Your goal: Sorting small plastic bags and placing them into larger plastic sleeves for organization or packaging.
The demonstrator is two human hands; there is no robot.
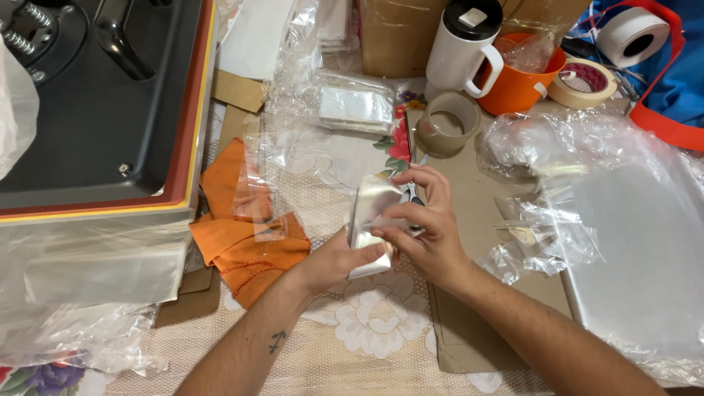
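Lace-clothed table (381, 345) under bags (631, 242), tape (447, 123), cardboard (469, 345)

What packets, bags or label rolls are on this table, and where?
Small clear packet: centre, held by both the left hand and right hand.
Flat clear packet: upper middle, white contents.
Clear bags: right, crumpled pile.
White label roll: top right.

surface: table (381, 345) under a cream lace cloth with flower patterns
light: even, soft, no hard shadows
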